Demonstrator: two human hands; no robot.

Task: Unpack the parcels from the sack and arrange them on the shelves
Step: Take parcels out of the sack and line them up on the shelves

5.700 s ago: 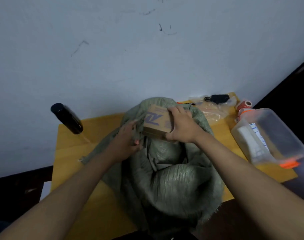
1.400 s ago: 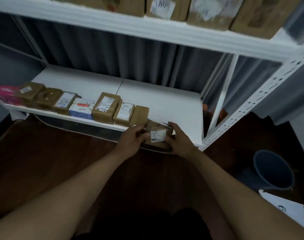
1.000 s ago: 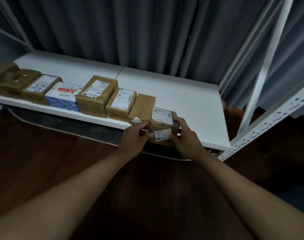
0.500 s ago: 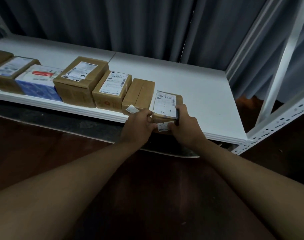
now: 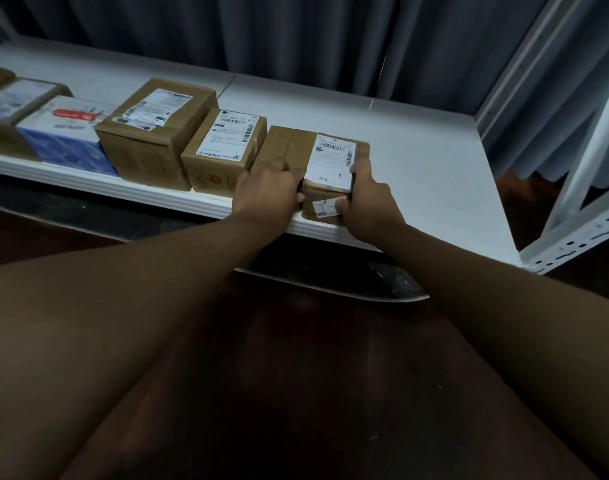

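At the front edge of the white shelf (image 5: 434, 174), both hands hold one small brown parcel (image 5: 334, 168) that sits on the board, at the right end of a row of parcels. The left hand (image 5: 268, 192) is on the left side of this parcel, its fingers curled down between it and the plain brown box (image 5: 285, 147) just beside it. The right hand (image 5: 369, 202) grips the right side, with the thumb pressed on the front face near a small sticker and the fingers going along the far side. The parcel has a white label with a barcode on its top. To the left, touching one another in a line, stand a brown box with a printed label (image 5: 227, 150), a bigger taped brown box (image 5: 157, 129), a blue and white box (image 5: 67, 133) and another labelled box (image 5: 15, 109) at the picture edge. Behind the shelf hangs a grey curtain (image 5: 296, 36). A white perforated post (image 5: 580, 233) of the rack stands at the right, and the floor below is dark brown.
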